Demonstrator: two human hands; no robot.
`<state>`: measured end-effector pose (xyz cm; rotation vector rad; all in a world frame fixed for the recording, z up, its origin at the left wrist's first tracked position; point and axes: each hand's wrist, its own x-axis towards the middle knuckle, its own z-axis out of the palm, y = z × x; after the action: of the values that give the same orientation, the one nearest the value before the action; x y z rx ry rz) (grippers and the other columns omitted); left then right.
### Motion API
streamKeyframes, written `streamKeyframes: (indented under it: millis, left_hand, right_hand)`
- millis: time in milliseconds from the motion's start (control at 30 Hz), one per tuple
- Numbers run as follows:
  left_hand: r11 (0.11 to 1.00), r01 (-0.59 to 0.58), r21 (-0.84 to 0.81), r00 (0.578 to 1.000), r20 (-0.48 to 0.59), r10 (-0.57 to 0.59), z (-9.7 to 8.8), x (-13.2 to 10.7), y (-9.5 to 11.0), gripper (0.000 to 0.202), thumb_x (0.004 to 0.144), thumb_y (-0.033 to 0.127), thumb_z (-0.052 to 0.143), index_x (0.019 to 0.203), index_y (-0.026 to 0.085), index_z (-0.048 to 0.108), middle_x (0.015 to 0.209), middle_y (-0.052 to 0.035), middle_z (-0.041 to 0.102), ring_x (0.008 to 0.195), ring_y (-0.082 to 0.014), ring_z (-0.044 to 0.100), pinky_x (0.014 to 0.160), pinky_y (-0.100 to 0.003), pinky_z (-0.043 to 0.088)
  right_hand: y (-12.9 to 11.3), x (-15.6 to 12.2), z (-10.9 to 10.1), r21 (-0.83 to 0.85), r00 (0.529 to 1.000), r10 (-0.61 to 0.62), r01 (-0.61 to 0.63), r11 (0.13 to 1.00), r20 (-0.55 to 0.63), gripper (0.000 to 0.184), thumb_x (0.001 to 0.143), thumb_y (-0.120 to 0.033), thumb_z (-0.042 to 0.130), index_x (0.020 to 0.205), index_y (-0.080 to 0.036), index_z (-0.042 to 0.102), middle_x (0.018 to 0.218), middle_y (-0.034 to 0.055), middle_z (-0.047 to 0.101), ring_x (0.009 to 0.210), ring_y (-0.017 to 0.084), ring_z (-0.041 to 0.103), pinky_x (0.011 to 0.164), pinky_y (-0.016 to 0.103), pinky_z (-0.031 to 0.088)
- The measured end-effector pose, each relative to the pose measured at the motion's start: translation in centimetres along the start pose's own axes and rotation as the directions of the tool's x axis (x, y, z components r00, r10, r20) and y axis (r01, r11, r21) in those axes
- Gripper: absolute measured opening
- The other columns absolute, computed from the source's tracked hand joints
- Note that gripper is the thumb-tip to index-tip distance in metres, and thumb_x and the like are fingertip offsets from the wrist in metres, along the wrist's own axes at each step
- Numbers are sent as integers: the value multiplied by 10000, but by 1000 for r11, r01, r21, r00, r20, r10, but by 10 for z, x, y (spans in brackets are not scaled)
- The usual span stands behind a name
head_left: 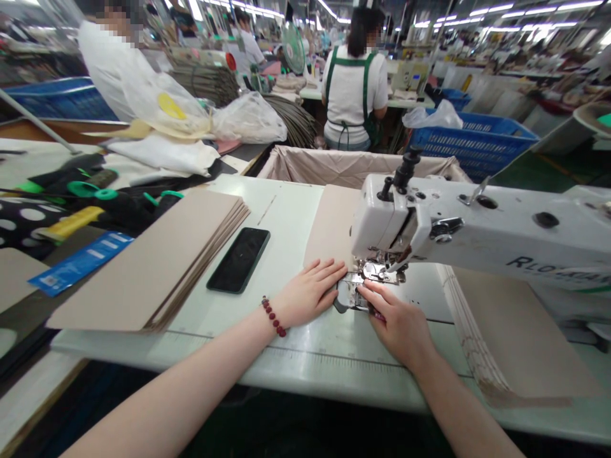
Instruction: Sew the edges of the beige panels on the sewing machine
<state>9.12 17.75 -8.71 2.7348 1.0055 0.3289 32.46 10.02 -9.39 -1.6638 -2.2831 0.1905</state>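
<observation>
A white sewing machine [391, 222] stands on the pale green table, its presser foot and metal plate [351, 296] low at the head. Under and behind the head lies a beige panel [329, 222]. My left hand [312, 289] rests flat, fingers stretched out, its fingertips at the panel's near edge beside the plate. My right hand [398, 321] is at the plate's right side, index finger reaching toward the presser foot and the other fingers curled. A small dark reddish bit shows under those fingers; its kind is mostly hidden.
A stack of beige panels [157, 254] and a black phone [239, 261] lie to the left. More stitched panels [515, 331] are at the right, under the machine arm. A cloth-lined bin [305, 164] adjoins the far edge. A co-worker [356, 83] sits beyond.
</observation>
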Motion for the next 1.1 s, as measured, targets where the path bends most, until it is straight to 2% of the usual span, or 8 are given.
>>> streamKeyframes:
  millis: [467,700,833,1000,1067,1100]
  left_hand:
    - [999,10,41,1000,2,-10,1,1,0,531,991,346,375,1501,245,264,1545,-14,280,1425,-196,251,1173,-386,193]
    - [999,6,51,1000,-14,-5,3,-1,1,519,994,335,368,1496,240,277,1541,-15,289,1423,-188,256,1173,-374,200]
    - [999,1,43,1000,-20,0,4,0,0,542,993,339,366,1508,227,241,1549,-33,270,1432,-196,229,1178,-384,191]
    - [999,22,33,997,-73,-20,7,-1,0,607,981,376,382,1514,154,197,1565,-103,207,1450,-227,153,1173,-418,190]
    - [998,37,41,994,-101,-33,6,-1,1,622,968,413,403,1502,146,230,1549,-124,249,1440,-248,195,1164,-441,201]
    - [997,58,50,992,-118,-52,4,0,1,615,961,430,415,1488,152,267,1519,-128,319,1417,-253,261,1157,-445,213]
  right_hand:
    - [-1,1,0,-19,1000,4,-4,1000,-3,517,869,-189,536,1352,-365,478,1430,-51,478,1067,184,624,754,307,553]
    - [-1,1,0,-16,1000,12,-11,1000,8,519,869,-185,542,1354,-357,477,1434,-48,474,1093,189,610,807,316,543]
    - [-3,1,0,-12,1000,20,-20,1000,-8,506,871,-175,530,1346,-345,490,1424,-42,488,1086,188,612,840,321,535]
    - [-6,0,-4,-16,999,32,-33,999,-25,479,879,-197,521,1336,-341,508,1400,-14,515,1073,187,619,844,322,536]
    - [-7,-1,-4,-20,999,38,-39,999,-31,473,883,-209,517,1337,-343,510,1388,-9,528,1072,186,619,849,322,534]
    - [-8,-1,-5,-20,999,38,-39,999,-34,470,886,-212,512,1336,-344,511,1383,-9,534,1077,185,617,853,321,532]
